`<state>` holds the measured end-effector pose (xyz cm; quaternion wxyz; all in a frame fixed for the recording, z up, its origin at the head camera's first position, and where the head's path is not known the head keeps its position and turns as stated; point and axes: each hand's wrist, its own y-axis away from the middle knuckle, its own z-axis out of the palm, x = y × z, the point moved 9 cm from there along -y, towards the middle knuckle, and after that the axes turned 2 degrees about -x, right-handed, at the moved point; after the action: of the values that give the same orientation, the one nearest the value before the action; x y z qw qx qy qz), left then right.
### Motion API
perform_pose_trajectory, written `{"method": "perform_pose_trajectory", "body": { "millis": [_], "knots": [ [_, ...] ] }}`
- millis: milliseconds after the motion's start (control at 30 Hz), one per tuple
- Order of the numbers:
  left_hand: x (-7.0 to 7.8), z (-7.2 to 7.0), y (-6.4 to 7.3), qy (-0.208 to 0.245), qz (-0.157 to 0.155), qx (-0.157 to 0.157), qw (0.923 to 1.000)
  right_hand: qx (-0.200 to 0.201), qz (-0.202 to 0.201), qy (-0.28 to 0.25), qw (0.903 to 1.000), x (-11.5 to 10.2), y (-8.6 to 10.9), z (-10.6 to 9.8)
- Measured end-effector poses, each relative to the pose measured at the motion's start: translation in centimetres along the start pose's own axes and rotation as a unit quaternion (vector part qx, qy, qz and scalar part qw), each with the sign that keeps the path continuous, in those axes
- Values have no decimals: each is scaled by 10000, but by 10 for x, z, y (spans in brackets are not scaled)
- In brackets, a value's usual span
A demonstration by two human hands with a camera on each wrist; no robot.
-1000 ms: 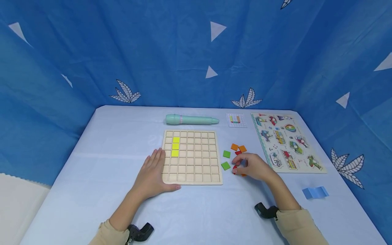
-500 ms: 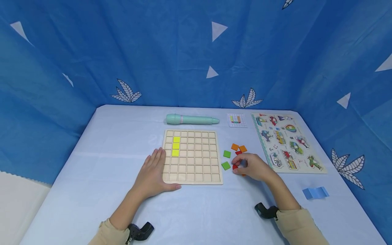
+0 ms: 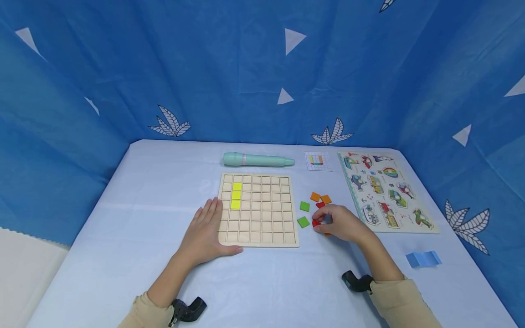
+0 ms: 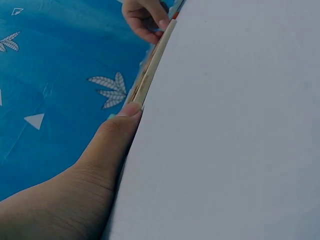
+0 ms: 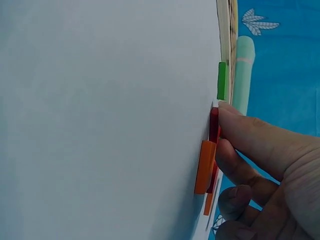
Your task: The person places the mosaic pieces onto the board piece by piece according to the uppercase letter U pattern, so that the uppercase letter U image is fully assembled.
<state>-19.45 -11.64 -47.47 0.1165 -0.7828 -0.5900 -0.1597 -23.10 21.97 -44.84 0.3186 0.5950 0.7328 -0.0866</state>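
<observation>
A wooden grid board lies on the table, with three yellow tiles in one column of cells. My left hand rests at its lower left corner, fingers straight along the left side and thumb against the near edge. In the left wrist view the thumb touches the board's edge. To the right of the board, my right hand has thumb and forefinger curled at a red tile, pinching it low at the table. An orange tile lies beside it. Two green tiles lie between hand and board.
Orange tiles and another red tile lie beyond the right hand. A mint-green microphone-shaped stick and a pattern card are behind the board. A picture puzzle board and a folded blue strip lie at right.
Both hands stay almost still. The whole head view has shifted very slightly to the right; the tiles and board keep their places.
</observation>
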Motion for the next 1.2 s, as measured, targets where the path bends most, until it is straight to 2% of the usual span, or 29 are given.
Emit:
{"method": "perform_pose_trajectory", "body": {
  "millis": [267,800,1200],
  "knots": [
    [0,0,0,-20,-3,15,10000,-99,-130,92,9998,-3,-1,4],
    [1,-1,0,18,-16,-5,10000,-62,-84,382,9992,-5,-1,3],
    [1,0,0,-33,16,29,10000,-66,-162,75,9998,-5,-1,3]
  ]
}}
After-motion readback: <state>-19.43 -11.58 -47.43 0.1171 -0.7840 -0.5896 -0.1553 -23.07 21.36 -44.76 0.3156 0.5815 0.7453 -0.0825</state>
